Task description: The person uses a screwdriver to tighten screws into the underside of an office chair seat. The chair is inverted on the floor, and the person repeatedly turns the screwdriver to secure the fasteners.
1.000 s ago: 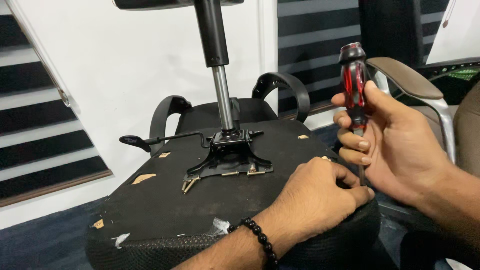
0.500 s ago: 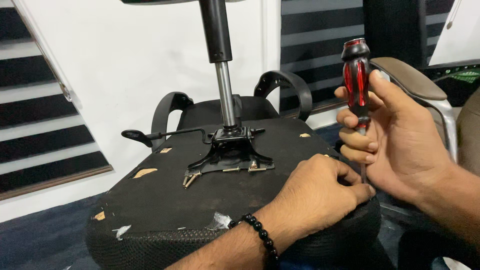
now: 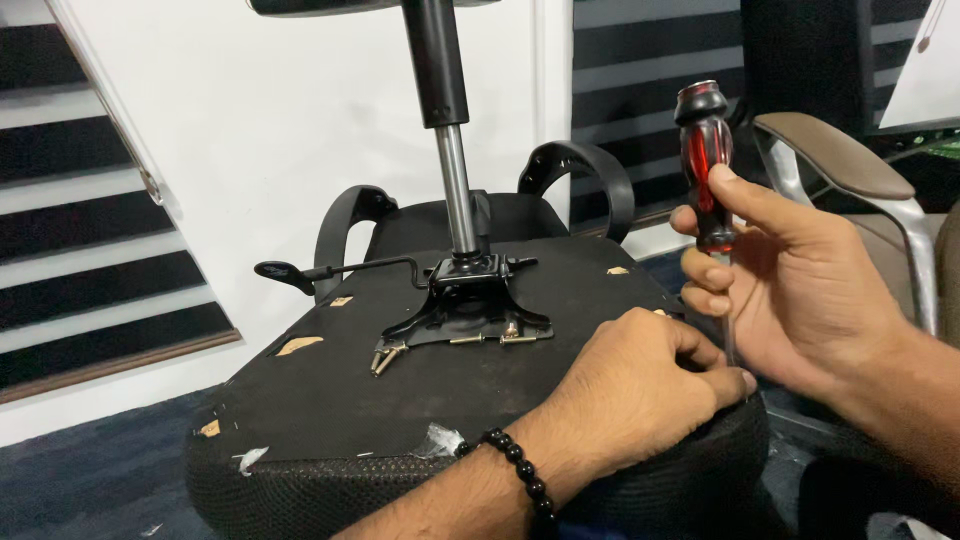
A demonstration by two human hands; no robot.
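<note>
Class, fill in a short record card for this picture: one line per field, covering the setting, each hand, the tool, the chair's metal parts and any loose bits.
Setting: upturned black office chair seat, underside facing up
Right hand: grips red and black screwdriver, held upright, shaft pointing down at the seat edge
Left hand: rests on the seat edge beside the shaft; black bead bracelet on wrist
Mechanism: black metal tilt plate with chrome gas cylinder rising from it
Loose bits: brass-coloured screws by the plate
Nearby: tan padded armrest
</note>
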